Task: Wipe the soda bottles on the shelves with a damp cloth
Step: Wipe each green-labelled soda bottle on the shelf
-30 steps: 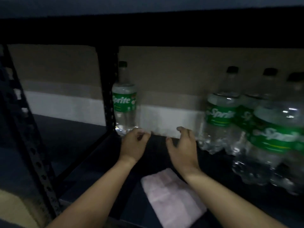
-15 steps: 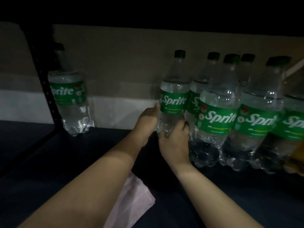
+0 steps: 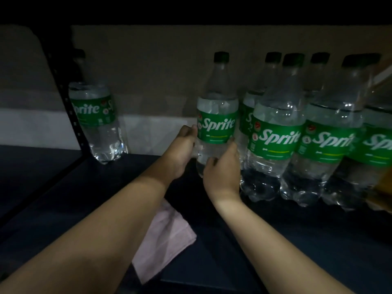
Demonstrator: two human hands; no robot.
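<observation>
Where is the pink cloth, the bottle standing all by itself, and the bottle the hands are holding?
pink cloth (image 3: 167, 236), head view, middle of the fabric.
lone bottle (image 3: 95, 112), head view, green label.
held bottle (image 3: 218, 126), head view, green label.

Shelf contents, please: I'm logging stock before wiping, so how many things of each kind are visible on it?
Sprite bottles: 7 visible, one alone at left, one held by both hands, five bunched at right; more may be hidden.
Pink cloth: 1
Total: 8
</observation>
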